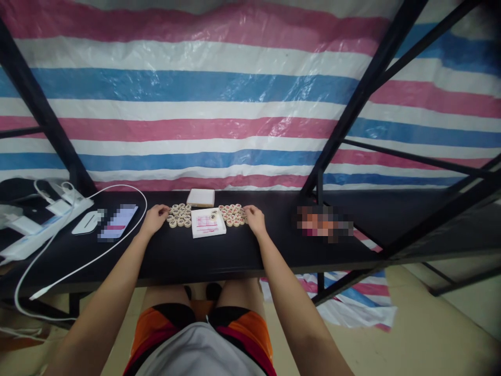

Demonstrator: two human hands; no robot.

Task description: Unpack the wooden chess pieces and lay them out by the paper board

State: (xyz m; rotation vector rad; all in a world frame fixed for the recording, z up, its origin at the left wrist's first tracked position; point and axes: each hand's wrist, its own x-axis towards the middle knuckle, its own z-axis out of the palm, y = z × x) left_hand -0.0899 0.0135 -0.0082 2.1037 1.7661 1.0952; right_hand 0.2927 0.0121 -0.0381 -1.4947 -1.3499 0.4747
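Round Chinese chess pieces lie in two close-packed groups on the black table. Dark-marked pieces (180, 215) are on the left, red-marked pieces (231, 214) on the right. Between them sits a shallow white box (208, 231) with a red-printed grid inside and a couple of dark-marked pieces at its upper right. My left hand (157, 216) is closed at the left group's outer edge, fingertips pinched on a piece there. Likewise, my right hand (255, 217) pinches at the outer edge of the red group; its fingers partly hide the piece.
A white lid (201, 197) lies behind the box. To the left are a phone (118, 221), a white flat device (86, 222), a power strip (50, 224) and a looping white cable (145, 196). Black metal posts (344, 125) and striped sheeting (203, 83) stand behind; a blurred object (319, 222) is right.
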